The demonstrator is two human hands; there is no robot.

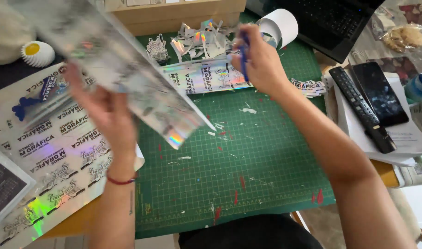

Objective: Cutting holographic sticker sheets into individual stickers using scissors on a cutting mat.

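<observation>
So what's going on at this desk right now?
A person is working over a green cutting mat. The left hand holds up a shiny holographic sticker sheet, blurred in motion. The right hand grips blue-handled scissors. Offcuts are piled at the mat's far edge, and another printed sheet lies to the left.

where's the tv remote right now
In the head view, the black remote lies on the right on white papers, beside a dark phone, just right of the green cutting mat.
</observation>
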